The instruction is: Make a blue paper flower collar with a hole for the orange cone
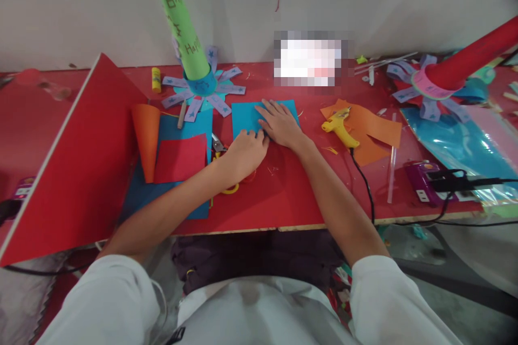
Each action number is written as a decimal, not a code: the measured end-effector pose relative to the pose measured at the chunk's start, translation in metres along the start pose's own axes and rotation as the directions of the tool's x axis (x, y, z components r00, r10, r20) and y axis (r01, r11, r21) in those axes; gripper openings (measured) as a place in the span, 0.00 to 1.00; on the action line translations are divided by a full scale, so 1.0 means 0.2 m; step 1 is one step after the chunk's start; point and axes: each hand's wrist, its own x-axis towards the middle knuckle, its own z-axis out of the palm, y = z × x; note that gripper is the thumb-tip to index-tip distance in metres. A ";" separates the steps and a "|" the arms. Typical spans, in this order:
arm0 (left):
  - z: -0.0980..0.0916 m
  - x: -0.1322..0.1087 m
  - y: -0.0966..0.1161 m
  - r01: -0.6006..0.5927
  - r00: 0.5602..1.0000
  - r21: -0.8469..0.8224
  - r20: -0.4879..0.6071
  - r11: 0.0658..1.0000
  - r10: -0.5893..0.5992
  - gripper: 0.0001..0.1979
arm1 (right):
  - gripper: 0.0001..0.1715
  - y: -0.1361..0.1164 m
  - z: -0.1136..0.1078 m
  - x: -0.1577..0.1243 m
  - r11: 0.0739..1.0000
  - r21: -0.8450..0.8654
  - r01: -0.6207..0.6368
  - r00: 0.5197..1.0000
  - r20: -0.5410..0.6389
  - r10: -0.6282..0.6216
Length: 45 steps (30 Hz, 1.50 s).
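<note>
A blue paper sheet (247, 117) lies on the red table (283, 194) in front of me. My right hand (279, 124) lies flat on the sheet with its fingers stretched out, pressing it down. My left hand (245, 153) is closed, its fingertips pinched at the sheet's lower edge beside the right hand. Under my left wrist lie yellow-handled scissors (226, 186).
A yellow glue gun (339, 125) rests on orange paper (372, 132) to the right, its black cord running off the table edge. Red (180, 159), orange and blue sheets lie left. A green tube (178, 16) stands on a star-strip base behind. A purple power strip (424, 180) sits far right.
</note>
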 end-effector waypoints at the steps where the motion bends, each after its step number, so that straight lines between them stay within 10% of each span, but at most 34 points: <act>1: 0.00 0.00 0.00 -0.007 1.000 0.006 0.010 1.000 0.007 0.26 | 0.37 0.00 0.00 0.00 1.000 0.000 0.000 1.000 -0.001 0.000; 45: 0.02 0.01 -0.16 -0.115 0.992 -0.102 -0.060 0.988 0.110 0.15 | 0.34 0.14 -0.10 -0.19 0.996 -0.088 -0.024 0.993 -0.113 0.014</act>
